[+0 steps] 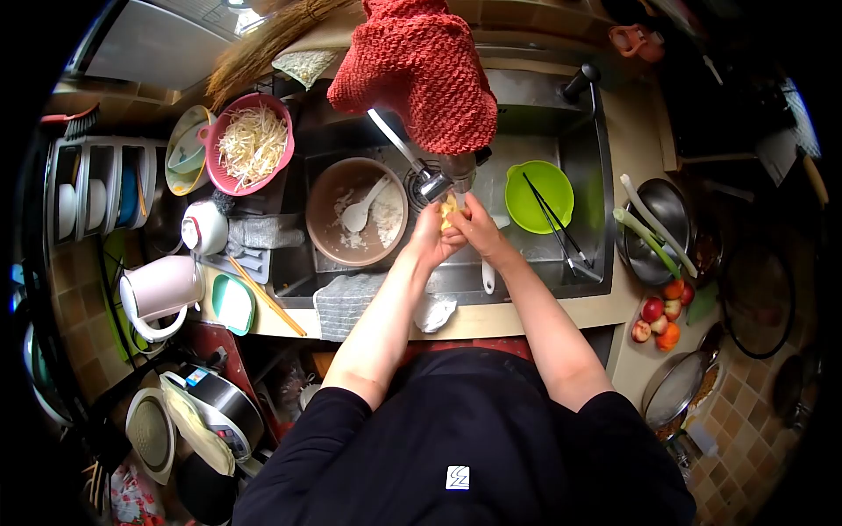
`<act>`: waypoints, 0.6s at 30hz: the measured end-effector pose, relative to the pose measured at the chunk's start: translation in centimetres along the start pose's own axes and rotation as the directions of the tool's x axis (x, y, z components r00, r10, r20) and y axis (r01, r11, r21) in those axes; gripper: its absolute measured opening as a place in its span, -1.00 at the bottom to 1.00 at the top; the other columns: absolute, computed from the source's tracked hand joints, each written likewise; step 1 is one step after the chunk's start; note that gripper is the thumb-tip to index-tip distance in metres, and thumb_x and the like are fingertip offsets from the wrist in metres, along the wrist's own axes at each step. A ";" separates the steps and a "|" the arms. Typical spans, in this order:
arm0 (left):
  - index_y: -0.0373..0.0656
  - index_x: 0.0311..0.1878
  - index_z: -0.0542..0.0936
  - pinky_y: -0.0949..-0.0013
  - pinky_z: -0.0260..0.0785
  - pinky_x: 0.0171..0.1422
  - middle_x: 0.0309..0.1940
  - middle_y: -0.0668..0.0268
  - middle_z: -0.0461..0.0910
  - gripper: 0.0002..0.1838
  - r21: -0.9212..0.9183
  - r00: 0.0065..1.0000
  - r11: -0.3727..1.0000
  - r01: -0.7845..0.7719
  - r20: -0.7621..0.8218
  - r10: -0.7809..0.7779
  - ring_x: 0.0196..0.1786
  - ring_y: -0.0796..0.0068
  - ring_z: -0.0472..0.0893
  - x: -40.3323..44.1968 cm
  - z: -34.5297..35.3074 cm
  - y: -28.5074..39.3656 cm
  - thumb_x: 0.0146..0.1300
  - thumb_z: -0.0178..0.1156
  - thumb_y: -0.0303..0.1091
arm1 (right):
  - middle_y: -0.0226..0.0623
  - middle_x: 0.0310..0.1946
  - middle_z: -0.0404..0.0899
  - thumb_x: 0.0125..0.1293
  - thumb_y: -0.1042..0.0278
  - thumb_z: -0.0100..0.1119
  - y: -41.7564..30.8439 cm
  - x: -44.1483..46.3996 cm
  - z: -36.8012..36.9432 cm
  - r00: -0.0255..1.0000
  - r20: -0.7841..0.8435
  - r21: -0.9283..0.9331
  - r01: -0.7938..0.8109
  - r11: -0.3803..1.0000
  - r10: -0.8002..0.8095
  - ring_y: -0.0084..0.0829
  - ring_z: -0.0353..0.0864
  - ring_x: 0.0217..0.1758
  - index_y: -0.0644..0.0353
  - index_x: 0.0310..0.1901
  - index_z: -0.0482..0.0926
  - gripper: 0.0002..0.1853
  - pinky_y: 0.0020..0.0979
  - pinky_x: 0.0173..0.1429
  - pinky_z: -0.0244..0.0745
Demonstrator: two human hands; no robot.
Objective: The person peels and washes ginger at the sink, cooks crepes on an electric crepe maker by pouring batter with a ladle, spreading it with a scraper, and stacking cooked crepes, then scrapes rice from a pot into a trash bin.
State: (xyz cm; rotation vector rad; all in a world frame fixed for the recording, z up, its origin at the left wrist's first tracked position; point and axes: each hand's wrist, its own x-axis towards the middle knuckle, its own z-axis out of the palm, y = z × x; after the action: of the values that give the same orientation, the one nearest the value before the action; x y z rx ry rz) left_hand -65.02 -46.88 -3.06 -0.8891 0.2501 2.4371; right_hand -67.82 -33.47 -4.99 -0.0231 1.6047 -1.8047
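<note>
Kitchen sink point(517, 272), its near rim running below the forearms; surroundings darken and cut off at the frame edges. Left hand point(425, 238) and right hand point(481, 230) meet beneath the faucet point(433, 185), fingers closed around a yellowish piece point(448, 210), mostly covered and not identifiable. Brown basin point(329, 215) with white spoon point(357, 215) sits left of the hands; green bowl point(524, 197), right. Red cloth point(417, 79) obscures the faucet's upper part.
</note>
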 end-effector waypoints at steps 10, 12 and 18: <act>-0.11 -0.19 0.48 0.38 0.35 -0.17 -0.34 0.38 0.48 -0.89 0.104 0.955 0.949 -0.297 0.017 0.296 -0.32 0.56 0.43 2.9 0.7 -0.9 0.46 0.11 -0.31 | -0.43 -0.24 0.61 0.52 0.08 -0.03 1.2 0.3 -1.1 0.931 -0.340 0.151 -0.088 0.985 0.135 -0.53 0.56 -0.16 0.19 0.18 0.58 -0.58 -0.54 0.07 0.48; -0.09 -0.18 0.47 0.43 0.32 -0.20 -0.34 0.38 0.48 -0.88 0.116 0.943 0.941 -0.317 -0.065 0.325 -0.33 0.56 0.43 2.6 2.2 -1.2 0.47 0.10 -0.29 | -0.32 -0.09 0.64 0.51 0.11 -0.03 1.7 0.4 -1.9 0.924 -0.382 -0.105 -0.037 0.994 -0.006 -0.42 0.60 -0.02 0.19 0.19 0.57 -0.59 -0.46 0.16 0.46; -0.02 -0.31 0.37 0.56 -0.05 -0.64 -0.58 0.49 0.36 -0.72 0.425 0.960 0.895 -0.136 -0.168 0.226 -0.68 0.67 0.18 3.9 0.4 -1.8 0.45 0.15 -0.10 | -0.01 0.36 0.36 0.44 0.18 0.01 -5.7 5.6 -3.5 0.819 -0.226 -0.752 0.197 0.629 -0.527 -0.05 0.35 0.40 0.08 0.28 0.51 -0.57 -0.22 0.45 0.24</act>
State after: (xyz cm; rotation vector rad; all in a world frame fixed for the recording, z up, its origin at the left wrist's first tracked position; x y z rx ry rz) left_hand -66.77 -43.64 -5.26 -0.9653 0.9280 2.3173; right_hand -76.34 -33.37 -3.20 -0.3647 2.7277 -1.3970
